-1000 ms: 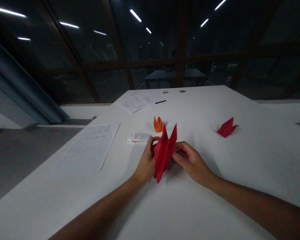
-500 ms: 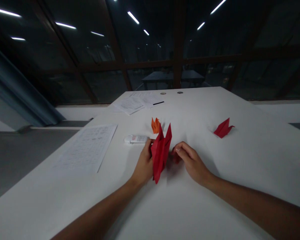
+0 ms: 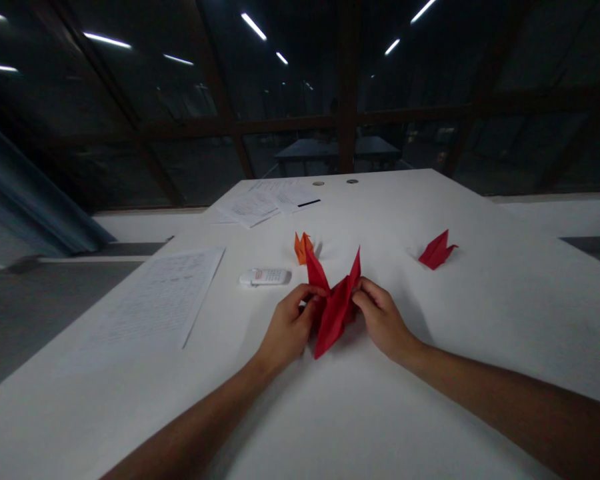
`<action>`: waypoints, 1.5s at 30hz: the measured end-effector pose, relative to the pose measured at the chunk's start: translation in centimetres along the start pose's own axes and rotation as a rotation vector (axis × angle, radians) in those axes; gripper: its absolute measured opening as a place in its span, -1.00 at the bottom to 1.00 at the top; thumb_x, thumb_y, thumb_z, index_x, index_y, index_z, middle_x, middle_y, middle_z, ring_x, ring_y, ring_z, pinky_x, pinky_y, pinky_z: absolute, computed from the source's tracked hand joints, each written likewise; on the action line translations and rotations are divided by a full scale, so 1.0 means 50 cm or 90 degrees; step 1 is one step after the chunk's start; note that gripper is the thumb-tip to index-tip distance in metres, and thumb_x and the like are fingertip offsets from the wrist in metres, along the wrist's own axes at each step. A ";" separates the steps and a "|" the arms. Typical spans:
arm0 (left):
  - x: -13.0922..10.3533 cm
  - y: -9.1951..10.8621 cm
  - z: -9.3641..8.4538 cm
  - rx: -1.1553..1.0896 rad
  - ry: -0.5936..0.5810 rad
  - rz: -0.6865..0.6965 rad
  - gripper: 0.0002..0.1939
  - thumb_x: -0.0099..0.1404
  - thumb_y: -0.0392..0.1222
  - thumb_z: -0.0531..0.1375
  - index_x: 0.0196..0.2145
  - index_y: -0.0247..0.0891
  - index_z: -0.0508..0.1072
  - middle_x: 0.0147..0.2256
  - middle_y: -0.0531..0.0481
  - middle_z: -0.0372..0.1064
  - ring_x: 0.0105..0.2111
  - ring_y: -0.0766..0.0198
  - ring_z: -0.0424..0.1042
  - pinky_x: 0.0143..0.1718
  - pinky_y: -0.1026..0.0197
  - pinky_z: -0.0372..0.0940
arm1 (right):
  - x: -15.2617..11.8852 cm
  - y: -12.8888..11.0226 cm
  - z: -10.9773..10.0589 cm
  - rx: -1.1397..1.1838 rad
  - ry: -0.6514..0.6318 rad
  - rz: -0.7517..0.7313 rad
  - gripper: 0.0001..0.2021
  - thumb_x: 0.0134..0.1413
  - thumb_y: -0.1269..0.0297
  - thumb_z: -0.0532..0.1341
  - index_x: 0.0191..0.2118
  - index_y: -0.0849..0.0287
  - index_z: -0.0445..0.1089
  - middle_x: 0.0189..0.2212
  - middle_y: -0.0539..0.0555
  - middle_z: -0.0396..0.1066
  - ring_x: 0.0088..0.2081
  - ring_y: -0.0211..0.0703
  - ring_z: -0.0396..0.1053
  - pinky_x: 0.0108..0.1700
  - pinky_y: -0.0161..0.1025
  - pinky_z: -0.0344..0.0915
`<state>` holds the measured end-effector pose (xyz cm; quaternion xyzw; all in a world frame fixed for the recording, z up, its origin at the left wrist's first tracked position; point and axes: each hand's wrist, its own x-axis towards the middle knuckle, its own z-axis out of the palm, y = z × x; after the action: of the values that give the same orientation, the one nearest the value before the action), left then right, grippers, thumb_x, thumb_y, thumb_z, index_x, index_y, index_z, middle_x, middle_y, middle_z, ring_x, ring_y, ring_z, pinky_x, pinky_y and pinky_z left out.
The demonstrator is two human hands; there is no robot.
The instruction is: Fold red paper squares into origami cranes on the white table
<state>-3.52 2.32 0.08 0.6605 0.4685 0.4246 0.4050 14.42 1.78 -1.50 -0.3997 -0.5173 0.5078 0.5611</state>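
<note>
A large red origami crane is held between my two hands above the white table, its two upper points spread apart in a V. My left hand pinches its left side near the base of one point. On the other side, my right hand grips the right point between thumb and fingers. Just behind the red paper stands a small orange origami crane. A smaller red origami crane rests farther right on the table.
A white handheld device with printed labels lies left of my hands. One written sheet is at the table's left side, and several papers lie toward the back. Two round discs sit near the far edge of the white table.
My right hand has come in and taken hold of the large red crane. The crane has turned, and its two upper points now stand wider apart. The view has shifted slightly.
</note>
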 end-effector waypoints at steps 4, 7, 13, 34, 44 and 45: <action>0.001 0.001 -0.002 -0.005 0.014 0.011 -0.75 0.43 -0.08 0.12 -0.12 -0.24 0.52 -0.20 -0.04 0.51 -0.23 0.20 0.44 -0.20 0.23 0.32 | 0.007 0.009 -0.006 0.027 0.041 0.002 -0.83 0.23 0.20 0.15 -0.39 0.09 0.27 -0.52 -0.09 0.25 -0.49 -0.22 0.21 -0.44 -0.26 0.19; -0.004 0.003 -0.004 -0.023 0.017 0.022 -0.72 0.45 -0.02 0.10 -0.15 -0.25 0.50 -0.22 -0.04 0.48 -0.19 0.20 0.42 -0.15 0.22 0.30 | 0.009 0.009 -0.005 0.033 0.053 0.008 -0.88 0.21 0.20 0.16 -0.34 0.08 0.27 -0.50 -0.09 0.28 -0.49 -0.22 0.24 -0.45 -0.26 0.21; -0.013 0.008 -0.004 0.001 -0.052 0.037 -0.66 0.37 0.12 0.20 -0.16 -0.23 0.39 -0.26 -0.01 0.40 -0.38 0.27 0.33 -0.37 0.25 0.24 | 0.005 0.001 0.001 0.024 0.040 -0.005 -0.71 0.07 0.28 0.30 -0.11 0.06 0.23 -0.30 -0.03 0.42 -0.39 -0.20 0.37 -0.41 -0.25 0.30; -0.004 -0.003 -0.003 -0.030 -0.016 -0.019 -0.57 0.46 0.14 0.05 -0.39 -0.24 0.38 -0.45 0.07 0.33 -0.43 0.28 0.26 -0.36 0.26 0.20 | 0.000 -0.001 -0.005 0.010 -0.023 0.017 -0.81 0.21 0.10 0.21 -0.34 0.09 0.32 -0.50 -0.07 0.34 -0.48 -0.21 0.30 -0.43 -0.25 0.25; -0.007 0.011 -0.003 -0.047 -0.042 0.024 -0.70 0.42 0.01 0.15 -0.28 -0.27 0.52 -0.29 -0.02 0.43 -0.34 0.26 0.37 -0.32 0.28 0.27 | 0.004 -0.003 -0.007 -0.013 0.002 0.047 -0.80 0.17 0.16 0.17 -0.42 0.12 0.38 -0.55 -0.04 0.36 -0.50 -0.17 0.30 -0.47 -0.24 0.24; -0.007 0.009 -0.003 -0.054 -0.033 0.032 -0.71 0.41 -0.01 0.17 -0.31 -0.27 0.52 -0.28 -0.03 0.43 -0.32 0.26 0.38 -0.31 0.27 0.28 | 0.003 -0.006 -0.006 -0.015 -0.002 0.048 -0.83 0.14 0.20 0.17 -0.43 0.12 0.38 -0.55 -0.04 0.36 -0.50 -0.17 0.30 -0.47 -0.24 0.24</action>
<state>-3.60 1.91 0.50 0.6653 0.4223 0.4369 0.4338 14.76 1.92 -1.23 -0.4249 -0.5082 0.5233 0.5361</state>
